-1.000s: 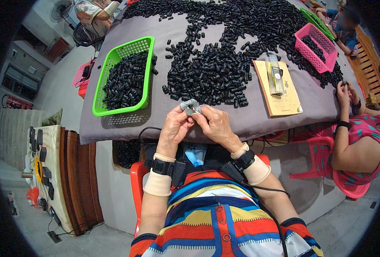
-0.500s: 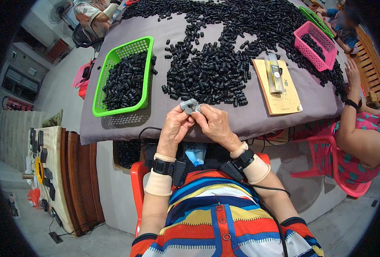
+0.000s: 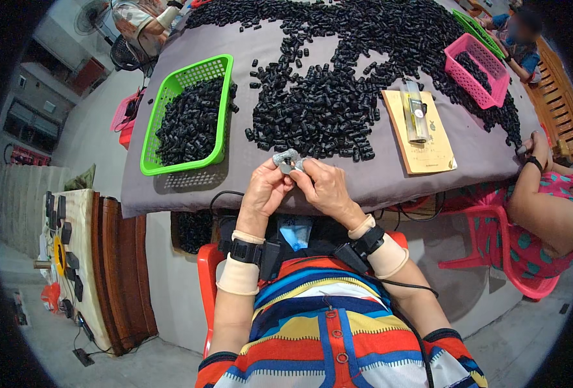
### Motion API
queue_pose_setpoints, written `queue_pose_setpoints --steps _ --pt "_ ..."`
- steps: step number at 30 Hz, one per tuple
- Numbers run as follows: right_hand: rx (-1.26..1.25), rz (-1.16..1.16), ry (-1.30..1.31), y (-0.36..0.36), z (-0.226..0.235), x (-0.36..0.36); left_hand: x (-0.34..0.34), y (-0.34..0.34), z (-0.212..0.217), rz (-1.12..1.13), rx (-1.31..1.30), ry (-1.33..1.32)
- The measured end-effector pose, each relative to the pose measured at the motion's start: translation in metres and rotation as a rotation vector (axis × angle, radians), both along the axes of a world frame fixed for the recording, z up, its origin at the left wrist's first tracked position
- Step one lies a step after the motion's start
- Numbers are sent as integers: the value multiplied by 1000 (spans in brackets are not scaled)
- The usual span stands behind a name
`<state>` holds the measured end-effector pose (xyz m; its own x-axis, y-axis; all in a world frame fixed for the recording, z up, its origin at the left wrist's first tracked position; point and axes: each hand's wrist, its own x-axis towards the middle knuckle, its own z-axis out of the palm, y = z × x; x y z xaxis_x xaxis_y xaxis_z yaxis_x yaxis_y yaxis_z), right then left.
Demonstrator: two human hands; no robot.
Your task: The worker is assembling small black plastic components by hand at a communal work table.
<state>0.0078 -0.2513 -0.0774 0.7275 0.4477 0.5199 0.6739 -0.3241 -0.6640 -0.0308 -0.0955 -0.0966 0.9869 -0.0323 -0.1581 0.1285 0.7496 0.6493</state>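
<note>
Compared with half a second before, one co-worker's hand (image 3: pixel 532 143), to the far right of the loose heap of small black cylindrical pieces (image 3: pixel 315 110), is now lower, near the table's edge, and no longer raised. Our own two hands are almost in the same place, on the near side of the heap.

With our left hand (image 3: pixel 267 189) and our right hand (image 3: pixel 325 186) we pinch together, the fingertips being narrow and close to each other. Between them we see a small dark piece (image 3: pixel 291 164), mostly hidden, so we cannot tell its exact shape. It is just nearer to us than the heap. A silvery-grey wrapping (image 3: pixel 282 156) covers a fingertip of our left hand.

To the left of the heap stands a bright green rectangular plastic basket (image 3: pixel 189 165), which holds many black pieces of similar kind. To the right of the heap lies a tan paper booklet (image 3: pixel 436 163), and upon it rests a long transparent case (image 3: pixel 417 129) with a yellow part. Farther right of the heap, we see a pink perforated plastic basket (image 3: pixel 493 98). Under all these is a grey cloth (image 3: pixel 390 187).
</note>
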Motion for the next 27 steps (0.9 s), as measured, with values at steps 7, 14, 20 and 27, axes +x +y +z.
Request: queue_pose_setpoints --steps 7,14,20,27 --pt "-17 -29 -29 5 -1 -2 1 3 -2 -19 -16 -6" --pt "38 -50 22 6 5 -5 -4 -5 0 17 -12 -37" --pt "98 -63 84 1 -1 -2 -10 -4 29 62 117 1" --pt "119 -31 209 1 8 -3 12 99 110 659 581 -102"
